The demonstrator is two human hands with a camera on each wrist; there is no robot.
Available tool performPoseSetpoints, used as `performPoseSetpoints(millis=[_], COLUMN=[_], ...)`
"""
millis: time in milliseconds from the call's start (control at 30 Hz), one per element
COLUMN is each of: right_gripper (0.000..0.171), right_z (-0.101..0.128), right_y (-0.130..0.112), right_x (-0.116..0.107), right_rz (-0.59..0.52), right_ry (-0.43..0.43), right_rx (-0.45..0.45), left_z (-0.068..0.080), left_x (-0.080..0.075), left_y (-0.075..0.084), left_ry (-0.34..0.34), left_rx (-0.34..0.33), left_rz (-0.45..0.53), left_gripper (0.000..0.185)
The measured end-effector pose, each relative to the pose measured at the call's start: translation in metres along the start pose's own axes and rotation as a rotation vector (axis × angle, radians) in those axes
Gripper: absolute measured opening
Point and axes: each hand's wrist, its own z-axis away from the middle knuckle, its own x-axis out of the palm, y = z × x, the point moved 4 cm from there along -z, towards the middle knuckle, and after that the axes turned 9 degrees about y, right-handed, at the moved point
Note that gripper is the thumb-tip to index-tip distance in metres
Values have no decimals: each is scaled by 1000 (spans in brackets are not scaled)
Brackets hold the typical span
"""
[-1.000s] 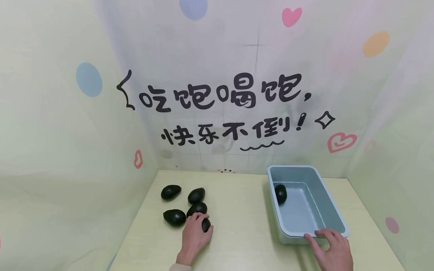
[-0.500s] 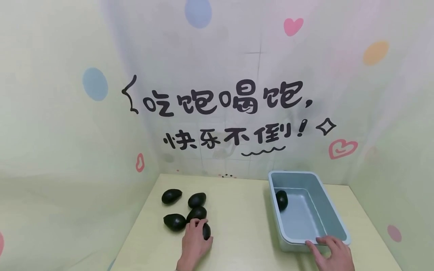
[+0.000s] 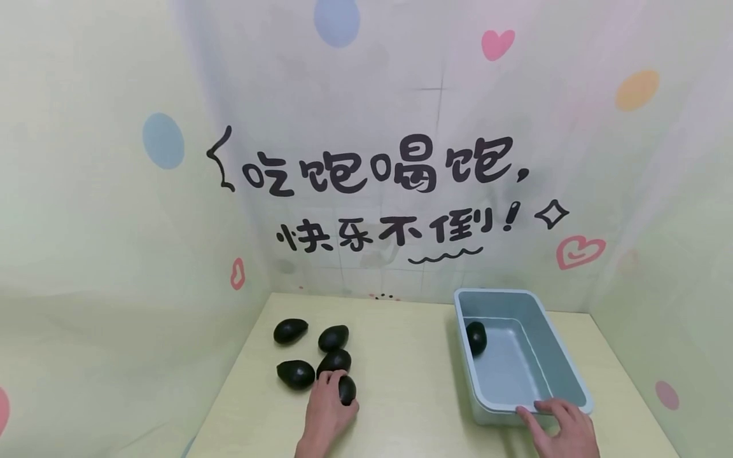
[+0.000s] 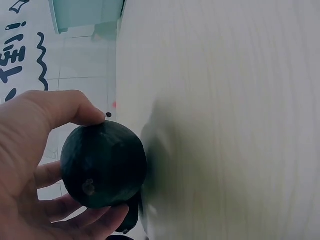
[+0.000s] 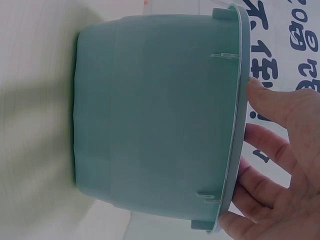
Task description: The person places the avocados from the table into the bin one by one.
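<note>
In the head view my left hand (image 3: 325,410) holds a dark avocado (image 3: 347,390) at the front of a loose group on the table. The left wrist view has the thumb on one side of this avocado (image 4: 105,165) and the fingers round the other. My right hand (image 3: 567,434) is at the near end of a light blue plastic bin (image 3: 509,375). In the right wrist view its thumb and fingers pinch the bin's rim (image 5: 242,100). One avocado (image 3: 476,338) lies inside the bin by the left wall.
Close behind the held avocado lies another avocado (image 3: 335,362). More sit around it: one avocado (image 3: 333,338) behind, one avocado (image 3: 296,374) to the left and one avocado (image 3: 290,331) at the back left. A printed curtain (image 3: 366,267) encloses the pale wooden table (image 3: 406,375).
The head view has tipped slightly, so the whole scene sits lower in the picture. Both hands keep their places, the left on the avocado and the right on the bin's rim.
</note>
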Motion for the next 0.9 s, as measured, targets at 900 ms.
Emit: performPoseSetpoints(millis=[900], right_gripper=[31], right_z=[-8], right_y=[-7], right_x=[-7], right_rz=[72], right_ry=[-199], right_rx=[78], left_z=[-7], left_x=[-28], left_y=[44], left_ry=[47], left_rx=[165], left_rz=[26], left_gripper=[51])
